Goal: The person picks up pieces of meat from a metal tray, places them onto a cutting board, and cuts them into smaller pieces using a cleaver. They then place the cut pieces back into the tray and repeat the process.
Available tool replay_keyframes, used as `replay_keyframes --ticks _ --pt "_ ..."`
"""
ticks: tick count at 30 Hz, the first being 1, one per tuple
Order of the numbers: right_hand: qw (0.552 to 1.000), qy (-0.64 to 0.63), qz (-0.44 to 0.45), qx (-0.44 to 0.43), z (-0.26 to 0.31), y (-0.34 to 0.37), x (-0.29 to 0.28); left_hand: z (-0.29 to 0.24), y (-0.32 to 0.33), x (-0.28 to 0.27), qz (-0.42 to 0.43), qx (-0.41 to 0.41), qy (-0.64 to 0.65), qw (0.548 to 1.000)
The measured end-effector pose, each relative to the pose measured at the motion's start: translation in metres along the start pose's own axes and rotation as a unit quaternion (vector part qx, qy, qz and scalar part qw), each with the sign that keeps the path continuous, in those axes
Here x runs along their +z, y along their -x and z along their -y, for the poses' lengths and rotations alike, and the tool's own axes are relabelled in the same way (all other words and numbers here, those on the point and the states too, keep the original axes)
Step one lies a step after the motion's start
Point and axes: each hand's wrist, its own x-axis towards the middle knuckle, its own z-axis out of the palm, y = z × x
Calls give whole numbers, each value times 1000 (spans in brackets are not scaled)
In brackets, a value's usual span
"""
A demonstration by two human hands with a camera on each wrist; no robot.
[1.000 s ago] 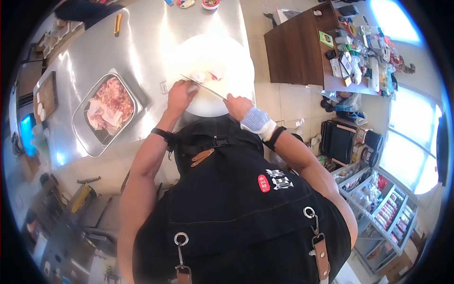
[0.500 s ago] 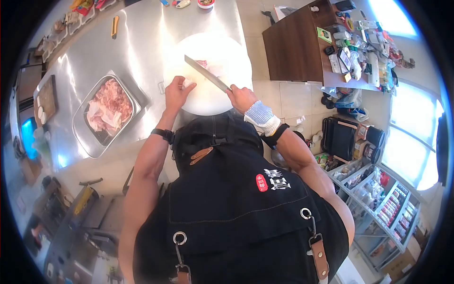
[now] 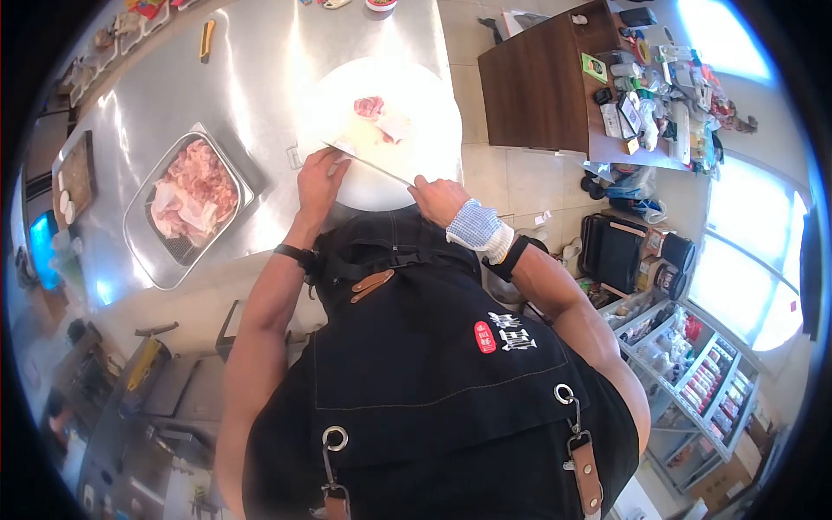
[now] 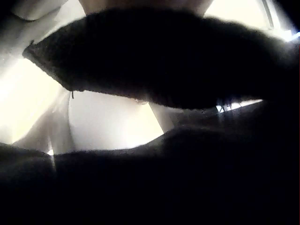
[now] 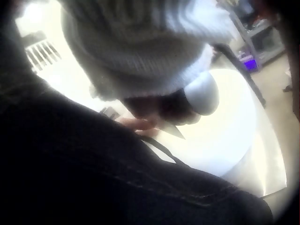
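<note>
On the steel table lies a round white cutting board [image 3: 425, 95], washed out by glare. My right hand [image 3: 440, 201], with a knitted cuff at its wrist, grips a long knife [image 3: 374, 165] whose blade slants across the board's near side. Close to the blade's far end, my left hand [image 3: 321, 184] pinches a pale piece of meat [image 3: 344, 146], mostly hidden by fingers and glare. Beyond the knife lie a red piece of meat [image 3: 368, 107] and a pinkish-white piece [image 3: 394, 130]. In the right wrist view, the blade [image 5: 172, 130] shows beside fingers [image 5: 138, 124].
A metal tray [image 3: 245, 186] of raw meat [image 3: 195, 191] stands left of the board. Farther off are a yellow cutter [image 3: 207, 41], a small bowl [image 3: 380, 4] and a wooden board [image 3: 78, 178]. Dark cloth [image 4: 140, 56] fills much of the left wrist view.
The knife was lifted off toward the far side half a second ago and is now back low beside my left hand. The red meat on the board has come into plain view.
</note>
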Motion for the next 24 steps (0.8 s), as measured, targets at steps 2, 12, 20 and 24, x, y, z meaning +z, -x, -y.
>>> replay_keyframes --ticks 2,12,20,24 --pt "1000 1 1 -1 0 -8 1 -1 -3 0 -5 -4 1 1000" --pt "999 1 -26 -39 41 -101 28 5 -13 -12 26 18 -4 999" --pt "1000 5 -22 -4 11 -60 27 6 -18 -9 31 42 -25 998" --pt "999 -36 -2 5 -32 -14 20 9 -18 -3 51 32 30 998"
